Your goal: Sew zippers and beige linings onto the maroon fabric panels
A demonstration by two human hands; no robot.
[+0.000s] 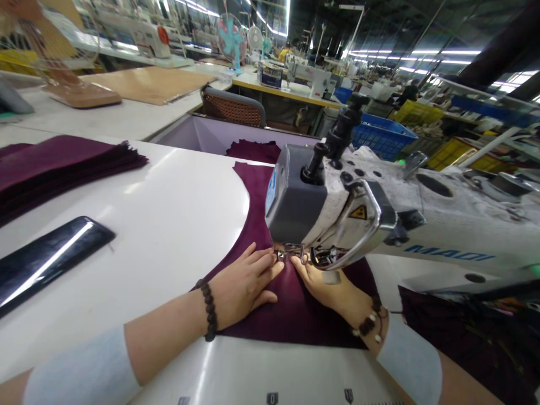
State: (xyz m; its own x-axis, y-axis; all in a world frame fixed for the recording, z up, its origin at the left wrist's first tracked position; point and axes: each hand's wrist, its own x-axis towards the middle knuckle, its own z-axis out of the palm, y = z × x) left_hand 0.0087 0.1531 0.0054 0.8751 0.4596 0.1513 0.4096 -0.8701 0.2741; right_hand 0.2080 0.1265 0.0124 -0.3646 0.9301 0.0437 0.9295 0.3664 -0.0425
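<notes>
A maroon piece of fabric [291, 315] lies flat on the white sewing table under the head of a sewing machine [295, 197]. My left hand [244, 284] rests flat on the cloth, its fingers stretched toward the presser foot [281, 255] from the left. On the other side, my right hand [323, 284] presses the fabric down, with fingertips close to the needle area. The machine's head and metal guard partly cover that hand. The fabric's curved left edge runs up behind the machine head.
A stack of maroon cut pieces [63, 169] lies at the left, above a dark glossy phone-like slab [54, 256]. More maroon cloth [253, 149] sits in the purple-lined trough behind the table. Dark fabric [459, 337] is heaped at the right. A blue crate [383, 135] stands beyond the machine.
</notes>
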